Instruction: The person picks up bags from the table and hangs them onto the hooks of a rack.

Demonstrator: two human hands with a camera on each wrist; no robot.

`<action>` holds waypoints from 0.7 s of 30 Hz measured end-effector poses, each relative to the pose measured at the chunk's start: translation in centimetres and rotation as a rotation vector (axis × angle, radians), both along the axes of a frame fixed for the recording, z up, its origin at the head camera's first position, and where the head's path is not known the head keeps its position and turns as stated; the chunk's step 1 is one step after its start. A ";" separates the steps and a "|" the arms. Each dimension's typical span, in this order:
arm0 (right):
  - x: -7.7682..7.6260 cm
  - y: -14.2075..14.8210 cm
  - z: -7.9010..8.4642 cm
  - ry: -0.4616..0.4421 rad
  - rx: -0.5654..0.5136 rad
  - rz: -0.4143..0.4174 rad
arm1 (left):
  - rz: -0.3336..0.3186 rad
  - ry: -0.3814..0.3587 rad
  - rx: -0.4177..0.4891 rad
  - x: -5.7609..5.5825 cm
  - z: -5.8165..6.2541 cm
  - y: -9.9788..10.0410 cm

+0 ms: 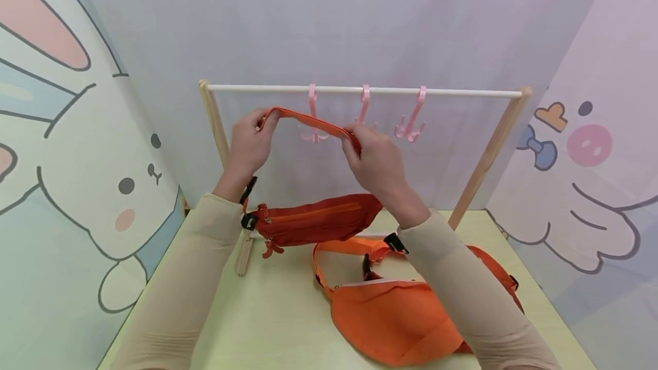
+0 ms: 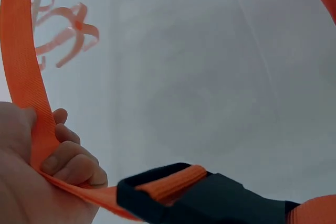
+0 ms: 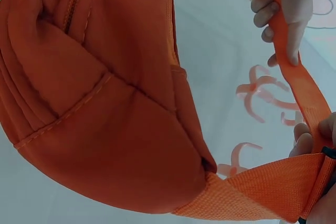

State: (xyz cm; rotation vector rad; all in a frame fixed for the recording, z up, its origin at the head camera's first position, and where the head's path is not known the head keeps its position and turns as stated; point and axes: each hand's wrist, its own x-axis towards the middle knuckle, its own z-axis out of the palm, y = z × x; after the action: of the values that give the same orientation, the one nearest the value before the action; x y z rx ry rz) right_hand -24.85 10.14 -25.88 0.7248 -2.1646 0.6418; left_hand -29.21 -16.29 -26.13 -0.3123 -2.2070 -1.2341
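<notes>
A red-orange waist bag [image 1: 319,220] hangs in the air by its orange webbing strap [image 1: 311,122]. My left hand [image 1: 252,140] grips the strap at its left end. Further right, my right hand [image 1: 377,159] grips the same strap, so the stretch between both hands runs across just below the rail. In the left wrist view, the fingers curl round the strap, and a black buckle [image 2: 220,200] sits below them. The right wrist view shows the bag's body [image 3: 105,129] close up, zipper at top, with the webbing twisted near the right hand.
Behind the hands stands a rack with a white rail [image 1: 257,89] and wooden legs. Pink hooks [image 1: 312,99] hang from the rail, one directly behind the strap. On the table [image 1: 257,324], at the right, lies another orange waist bag [image 1: 396,318] with straps and black buckles.
</notes>
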 end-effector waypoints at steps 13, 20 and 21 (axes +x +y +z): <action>-1.6 0.0 -1.7 -0.178 0.044 -0.050 | -0.027 -0.185 -0.037 -1.8 -2.6 -0.2; -2.6 -0.3 -3.1 -0.222 0.036 -0.056 | -0.031 -0.151 -0.048 -1.2 -4.0 -0.5; -2.8 -0.4 -3.3 -0.228 0.037 -0.058 | -0.033 -0.144 -0.052 -1.0 -4.2 -0.5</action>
State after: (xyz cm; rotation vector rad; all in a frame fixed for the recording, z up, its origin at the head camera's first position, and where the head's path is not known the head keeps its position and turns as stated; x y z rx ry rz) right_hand -27.63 9.77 -29.19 0.6308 -2.4028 0.6835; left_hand -30.23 -16.77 -30.33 -0.2894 -2.3688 -1.2530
